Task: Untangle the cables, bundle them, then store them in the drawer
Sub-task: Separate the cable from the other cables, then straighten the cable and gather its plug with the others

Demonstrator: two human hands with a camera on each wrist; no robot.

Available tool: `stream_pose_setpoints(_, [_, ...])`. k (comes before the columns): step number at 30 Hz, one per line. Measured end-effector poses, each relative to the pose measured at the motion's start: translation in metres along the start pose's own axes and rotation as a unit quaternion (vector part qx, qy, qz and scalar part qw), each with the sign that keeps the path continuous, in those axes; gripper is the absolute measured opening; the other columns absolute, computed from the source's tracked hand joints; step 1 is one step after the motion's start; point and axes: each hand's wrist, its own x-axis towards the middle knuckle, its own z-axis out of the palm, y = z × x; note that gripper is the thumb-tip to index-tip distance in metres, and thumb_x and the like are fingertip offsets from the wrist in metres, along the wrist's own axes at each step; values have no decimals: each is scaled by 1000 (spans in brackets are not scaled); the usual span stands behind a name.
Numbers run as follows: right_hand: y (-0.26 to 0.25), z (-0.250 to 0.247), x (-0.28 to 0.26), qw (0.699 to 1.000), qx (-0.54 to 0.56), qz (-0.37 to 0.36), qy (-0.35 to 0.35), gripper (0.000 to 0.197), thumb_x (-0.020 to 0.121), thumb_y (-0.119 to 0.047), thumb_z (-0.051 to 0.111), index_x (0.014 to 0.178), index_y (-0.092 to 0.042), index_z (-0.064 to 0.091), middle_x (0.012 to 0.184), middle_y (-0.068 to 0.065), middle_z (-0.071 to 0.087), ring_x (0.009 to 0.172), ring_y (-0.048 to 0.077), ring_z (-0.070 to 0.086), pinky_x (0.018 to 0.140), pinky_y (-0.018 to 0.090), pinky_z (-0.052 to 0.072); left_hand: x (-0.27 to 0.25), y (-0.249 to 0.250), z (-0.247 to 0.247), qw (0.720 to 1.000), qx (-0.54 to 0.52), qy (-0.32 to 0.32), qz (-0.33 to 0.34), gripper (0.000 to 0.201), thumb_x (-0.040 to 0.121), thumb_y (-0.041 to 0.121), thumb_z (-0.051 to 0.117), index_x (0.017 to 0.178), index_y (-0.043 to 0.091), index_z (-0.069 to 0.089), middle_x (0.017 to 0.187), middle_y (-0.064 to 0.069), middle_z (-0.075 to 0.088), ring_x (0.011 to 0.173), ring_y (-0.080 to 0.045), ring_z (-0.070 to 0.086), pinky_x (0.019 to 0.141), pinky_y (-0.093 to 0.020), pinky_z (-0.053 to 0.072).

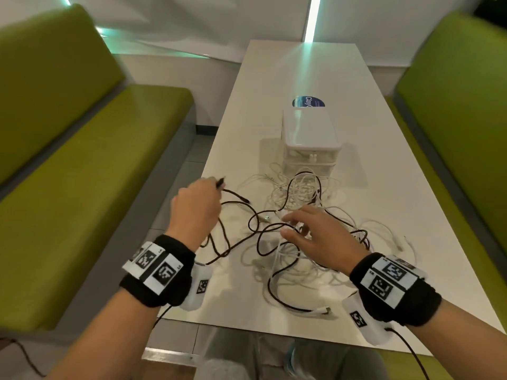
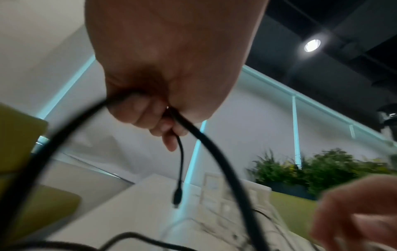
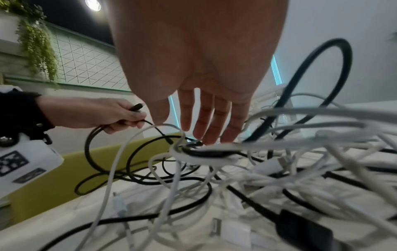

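Note:
A tangle of white cables [image 1: 296, 259] and black cables [image 1: 263, 231] lies on the white table [image 1: 301, 78]. My left hand [image 1: 197, 207] is lifted above the table's left edge and grips a black cable [image 2: 206, 141] in its fist; a plug end [image 2: 176, 197] dangles below, and another plug tip [image 1: 220, 182] sticks out past the knuckles. My right hand [image 1: 310, 231] hovers over the middle of the tangle with straight, spread fingers [image 3: 206, 118] just above a white and black loop [image 3: 206, 152]. A small white drawer unit [image 1: 311, 141] stands behind the pile, drawers closed.
Green bench seats flank the table on the left [image 1: 82, 174] and right [image 1: 461, 105]. A round blue sticker [image 1: 308, 102] sits behind the drawer unit. Loose white cable ends [image 1: 395, 242] trail toward the table's right edge. A white wall closes the far end.

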Motion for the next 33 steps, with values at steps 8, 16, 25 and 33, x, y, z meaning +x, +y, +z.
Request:
stream_pose_setpoints(8, [4,5,1,1000,-6,4,-22,25,93,-48,52,105,-31,64,97,-13,56,82,5,55,78,30,49,28,-100,-36,982,57,106,-148,41,104,29,35,103,-3,61,101,-25,58,91,-46,58,67,-42,35])
stream_pose_setpoints(16, [1,8,4,1000,2,3,-28,23,93,-46,54,103,-29,66,95,-14,56,81,5,55,76,28,48,41,-149,-61,962,36,179,-204,49,104,31,34,108,-9,61,107,-33,53,98,-50,51,77,-55,40])
stream_pose_setpoints(25, [4,10,4,999,-3,8,-33,21,94,-45,52,101,-29,66,92,-18,53,81,3,55,72,24,46,29,-110,-19,983,-29,117,-136,42,104,31,34,100,2,64,101,-19,60,84,-29,52,71,-39,35])
stream_pose_setpoints(33, [7,11,5,999,-8,9,-36,21,94,-45,52,98,-29,66,87,-19,50,80,2,54,71,21,43,28,-74,-6,983,-127,74,-111,41,104,38,32,96,14,65,76,-5,60,58,-12,48,53,-24,29])
